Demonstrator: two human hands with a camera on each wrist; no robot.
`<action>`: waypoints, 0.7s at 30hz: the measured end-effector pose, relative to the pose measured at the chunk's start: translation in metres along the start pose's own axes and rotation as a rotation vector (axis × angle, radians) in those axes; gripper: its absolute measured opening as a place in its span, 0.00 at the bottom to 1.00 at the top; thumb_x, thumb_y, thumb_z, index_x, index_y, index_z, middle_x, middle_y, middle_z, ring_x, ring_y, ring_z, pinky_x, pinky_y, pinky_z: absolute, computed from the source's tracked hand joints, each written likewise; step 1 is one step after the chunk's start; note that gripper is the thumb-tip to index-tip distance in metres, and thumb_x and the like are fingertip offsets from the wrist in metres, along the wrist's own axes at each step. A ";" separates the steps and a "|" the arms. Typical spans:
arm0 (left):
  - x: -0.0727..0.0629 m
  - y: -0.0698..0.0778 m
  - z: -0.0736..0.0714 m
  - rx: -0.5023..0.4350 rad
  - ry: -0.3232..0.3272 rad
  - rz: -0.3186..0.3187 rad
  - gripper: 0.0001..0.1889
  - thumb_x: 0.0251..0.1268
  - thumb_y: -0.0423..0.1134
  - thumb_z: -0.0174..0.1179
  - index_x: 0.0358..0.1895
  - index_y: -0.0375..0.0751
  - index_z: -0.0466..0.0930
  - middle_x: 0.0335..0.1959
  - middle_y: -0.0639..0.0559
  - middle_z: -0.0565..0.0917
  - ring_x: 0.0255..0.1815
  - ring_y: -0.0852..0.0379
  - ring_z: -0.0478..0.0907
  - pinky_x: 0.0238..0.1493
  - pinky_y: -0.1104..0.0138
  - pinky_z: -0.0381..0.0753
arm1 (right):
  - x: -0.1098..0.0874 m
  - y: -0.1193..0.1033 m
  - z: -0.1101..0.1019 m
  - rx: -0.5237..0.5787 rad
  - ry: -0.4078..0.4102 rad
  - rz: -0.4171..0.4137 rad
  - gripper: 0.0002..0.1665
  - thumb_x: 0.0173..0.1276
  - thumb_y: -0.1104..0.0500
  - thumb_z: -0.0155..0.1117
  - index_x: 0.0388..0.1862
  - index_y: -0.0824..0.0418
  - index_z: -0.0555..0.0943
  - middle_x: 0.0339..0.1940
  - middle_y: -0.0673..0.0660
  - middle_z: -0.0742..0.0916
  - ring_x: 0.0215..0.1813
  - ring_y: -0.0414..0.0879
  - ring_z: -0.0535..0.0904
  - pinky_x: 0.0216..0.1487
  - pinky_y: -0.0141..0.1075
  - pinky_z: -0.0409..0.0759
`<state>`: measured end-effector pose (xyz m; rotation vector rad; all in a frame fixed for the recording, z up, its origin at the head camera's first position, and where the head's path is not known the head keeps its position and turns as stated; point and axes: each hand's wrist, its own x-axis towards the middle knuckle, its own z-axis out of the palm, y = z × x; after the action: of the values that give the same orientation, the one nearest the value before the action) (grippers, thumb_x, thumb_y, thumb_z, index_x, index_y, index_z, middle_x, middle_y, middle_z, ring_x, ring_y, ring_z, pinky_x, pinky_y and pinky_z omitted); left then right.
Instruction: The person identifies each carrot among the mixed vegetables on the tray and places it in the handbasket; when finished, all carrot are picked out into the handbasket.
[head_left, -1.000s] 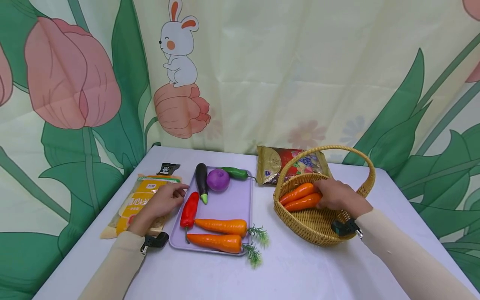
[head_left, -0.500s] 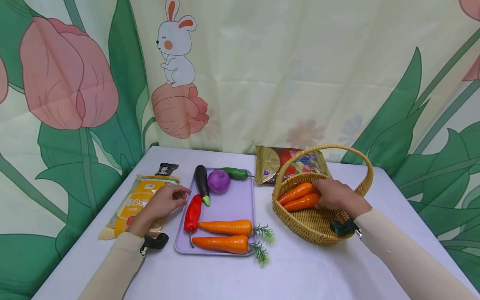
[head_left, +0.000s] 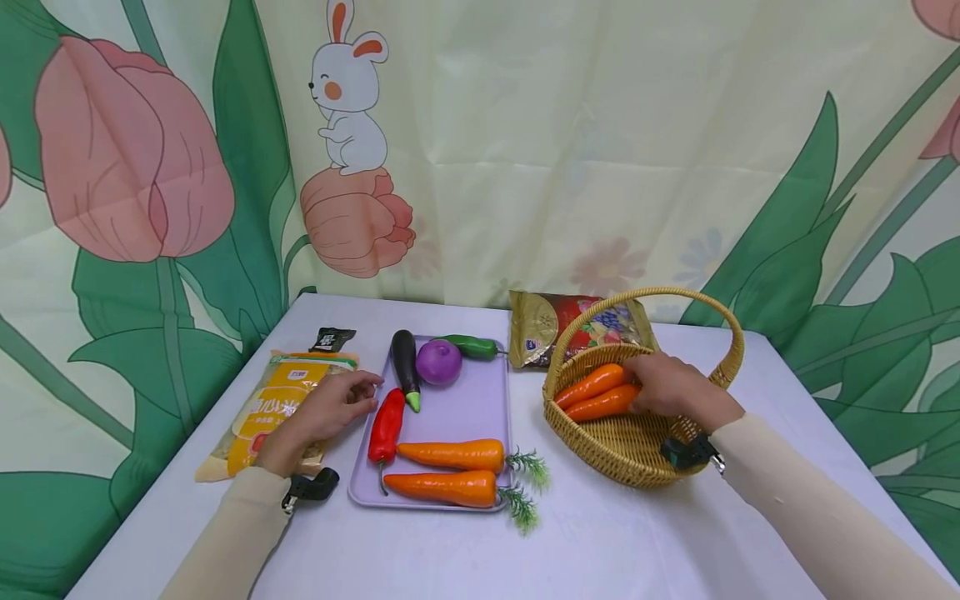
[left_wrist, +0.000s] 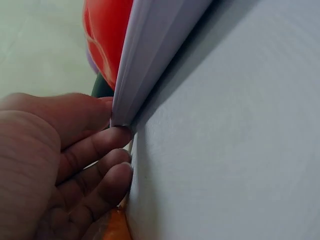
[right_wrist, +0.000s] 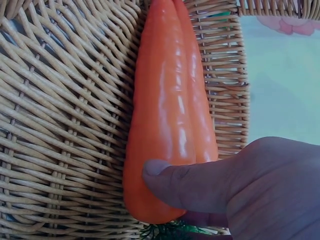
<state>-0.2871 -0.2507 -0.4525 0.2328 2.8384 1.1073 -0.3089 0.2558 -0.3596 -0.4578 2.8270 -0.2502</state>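
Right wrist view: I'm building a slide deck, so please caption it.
A right hand rests its thumb on the broad end of one of two orange carrots in a wicker basket.

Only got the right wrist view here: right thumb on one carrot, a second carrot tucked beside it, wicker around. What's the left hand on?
Observer: Left hand pinches the left edge of the tray; left wrist view shows it close up.
Operator: Any carrots outside the basket?
Observer: Yes, head view shows two more carrots on that tray, leafy tops sticking out past its right edge.
Operator: Anything behind the basket?
Observer: A gold and red bag, partly hidden by the basket and its handle.
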 end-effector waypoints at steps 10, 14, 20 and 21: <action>0.001 0.001 0.004 0.014 0.048 -0.008 0.16 0.67 0.34 0.65 0.57 0.44 0.83 0.38 0.52 0.82 0.42 0.53 0.75 0.46 0.62 0.80 | -0.006 -0.002 -0.007 -0.013 0.048 -0.009 0.17 0.58 0.59 0.75 0.46 0.61 0.84 0.35 0.54 0.84 0.36 0.51 0.76 0.39 0.44 0.80; 0.000 0.002 0.003 0.009 0.073 -0.013 0.16 0.66 0.34 0.65 0.56 0.44 0.83 0.35 0.52 0.82 0.41 0.52 0.75 0.45 0.62 0.79 | -0.011 -0.010 -0.016 -0.038 0.088 -0.031 0.19 0.60 0.59 0.74 0.49 0.63 0.84 0.38 0.55 0.86 0.37 0.51 0.77 0.42 0.47 0.82; -0.001 0.002 0.003 0.011 0.074 -0.013 0.16 0.65 0.33 0.65 0.56 0.42 0.83 0.33 0.52 0.81 0.39 0.52 0.75 0.42 0.63 0.79 | -0.017 -0.024 -0.026 -0.024 0.117 -0.069 0.21 0.61 0.56 0.75 0.51 0.64 0.84 0.41 0.57 0.87 0.41 0.51 0.80 0.47 0.51 0.83; 0.000 0.002 0.003 0.009 0.073 -0.014 0.17 0.65 0.33 0.65 0.57 0.41 0.82 0.33 0.52 0.81 0.38 0.52 0.75 0.41 0.64 0.79 | -0.018 -0.026 -0.027 -0.021 0.120 -0.078 0.21 0.61 0.56 0.75 0.51 0.64 0.84 0.40 0.56 0.87 0.40 0.50 0.80 0.46 0.50 0.83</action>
<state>-0.2860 -0.2472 -0.4529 0.1769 2.9049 1.1232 -0.2927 0.2409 -0.3238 -0.5767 2.9348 -0.2727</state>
